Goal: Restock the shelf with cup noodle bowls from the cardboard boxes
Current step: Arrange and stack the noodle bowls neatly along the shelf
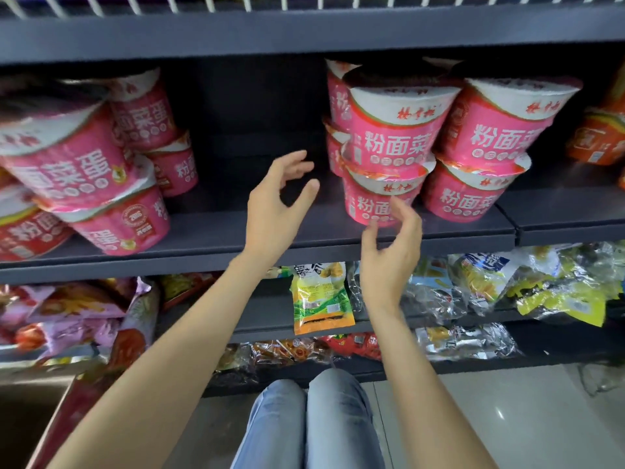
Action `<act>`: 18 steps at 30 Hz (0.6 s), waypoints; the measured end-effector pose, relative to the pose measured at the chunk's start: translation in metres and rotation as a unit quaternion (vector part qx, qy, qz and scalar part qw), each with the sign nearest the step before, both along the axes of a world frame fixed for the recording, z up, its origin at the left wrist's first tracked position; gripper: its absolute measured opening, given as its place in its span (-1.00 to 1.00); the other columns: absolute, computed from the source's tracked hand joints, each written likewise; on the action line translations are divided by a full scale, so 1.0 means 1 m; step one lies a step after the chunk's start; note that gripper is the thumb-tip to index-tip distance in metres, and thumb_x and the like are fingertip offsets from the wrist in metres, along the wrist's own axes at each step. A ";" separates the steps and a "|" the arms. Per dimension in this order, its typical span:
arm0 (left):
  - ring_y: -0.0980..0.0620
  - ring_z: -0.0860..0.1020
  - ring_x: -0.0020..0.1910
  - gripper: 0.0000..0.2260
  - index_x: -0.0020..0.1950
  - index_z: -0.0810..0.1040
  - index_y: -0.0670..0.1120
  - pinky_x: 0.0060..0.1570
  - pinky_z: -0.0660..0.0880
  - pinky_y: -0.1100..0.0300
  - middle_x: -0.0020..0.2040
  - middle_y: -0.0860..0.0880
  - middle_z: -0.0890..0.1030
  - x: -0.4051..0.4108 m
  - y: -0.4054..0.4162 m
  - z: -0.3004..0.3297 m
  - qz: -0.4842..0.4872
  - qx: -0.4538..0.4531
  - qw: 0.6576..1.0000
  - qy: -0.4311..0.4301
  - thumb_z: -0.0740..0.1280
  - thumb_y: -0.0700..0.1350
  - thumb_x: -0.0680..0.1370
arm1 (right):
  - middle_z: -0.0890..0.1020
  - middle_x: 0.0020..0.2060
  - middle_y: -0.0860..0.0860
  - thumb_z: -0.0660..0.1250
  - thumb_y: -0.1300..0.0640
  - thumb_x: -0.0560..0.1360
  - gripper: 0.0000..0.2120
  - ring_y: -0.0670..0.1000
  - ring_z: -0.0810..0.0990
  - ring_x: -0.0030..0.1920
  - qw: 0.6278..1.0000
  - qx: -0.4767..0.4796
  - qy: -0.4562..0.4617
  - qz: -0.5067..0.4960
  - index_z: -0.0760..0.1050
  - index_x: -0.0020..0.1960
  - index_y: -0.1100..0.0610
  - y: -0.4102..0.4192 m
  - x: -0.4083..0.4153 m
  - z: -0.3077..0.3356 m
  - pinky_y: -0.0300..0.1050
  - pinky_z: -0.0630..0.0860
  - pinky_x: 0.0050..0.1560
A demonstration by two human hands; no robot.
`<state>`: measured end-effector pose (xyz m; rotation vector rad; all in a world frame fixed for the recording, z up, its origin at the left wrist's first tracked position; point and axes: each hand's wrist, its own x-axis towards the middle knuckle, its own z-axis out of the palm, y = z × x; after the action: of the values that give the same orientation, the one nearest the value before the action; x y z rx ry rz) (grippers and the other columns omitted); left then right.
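Fingers [297, 167] of both hands loosely spread, seemingly empty, before pink noodle bowls [389, 130].

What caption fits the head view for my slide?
Both empty hands, left hand and right hand, reach toward a gap on the shelf between stacked pink bowls.

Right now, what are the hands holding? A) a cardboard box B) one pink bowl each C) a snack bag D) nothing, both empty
D: the left hand and right hand hover with loosely curled fingers before the shelf, apart from the pink bowls.
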<state>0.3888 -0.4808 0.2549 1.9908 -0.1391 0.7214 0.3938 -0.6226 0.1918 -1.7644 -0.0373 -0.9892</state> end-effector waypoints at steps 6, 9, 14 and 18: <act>0.14 0.56 -0.03 -0.80 0.19 0.53 -0.08 0.04 0.49 0.22 -0.01 0.06 0.61 -0.075 0.132 -0.028 0.181 0.049 0.979 -0.083 0.30 -0.18 0.57 | 0.64 -0.09 -0.10 0.31 0.25 0.52 -0.80 -0.17 0.58 -0.08 0.964 -0.102 0.035 0.244 0.52 0.13 0.14 0.090 -0.015 0.007 -0.18 0.54 0.00; 0.06 0.49 0.05 -0.66 0.29 0.42 -0.08 0.08 0.45 0.17 0.12 0.04 0.48 -0.092 0.196 -0.040 0.285 -0.006 0.955 -0.080 0.34 -0.14 0.52 | 0.61 -0.02 -0.12 0.33 0.18 0.52 -0.73 -0.17 0.56 -0.05 0.924 -0.159 0.067 0.340 0.48 0.22 0.08 0.147 -0.015 0.013 -0.10 0.54 0.04; 0.06 0.29 0.44 -0.25 0.57 0.04 -0.02 0.43 0.27 0.04 0.51 0.02 0.23 -0.082 0.251 -0.039 0.190 -0.170 0.965 0.064 0.39 0.05 0.52 | 0.29 0.44 -0.01 0.43 0.05 0.47 -0.24 -0.05 0.33 0.39 0.864 -0.140 0.164 0.454 0.08 0.52 -0.02 0.231 -0.006 0.026 -0.15 0.33 0.31; 0.11 0.32 0.43 -0.18 0.57 0.01 0.07 0.42 0.31 0.01 0.49 0.07 0.29 -0.067 0.260 -0.035 0.154 -0.160 0.972 0.076 0.40 0.18 0.45 | 0.19 0.49 -0.03 0.47 0.10 0.44 -0.09 -0.08 0.21 0.45 0.834 -0.081 0.218 0.500 -0.07 0.55 0.02 0.259 0.003 0.032 -0.19 0.21 0.36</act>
<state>0.3221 -0.2211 0.2202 1.7625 0.3645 0.7316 0.3972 -0.3632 0.2237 -1.7247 -0.6979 0.1901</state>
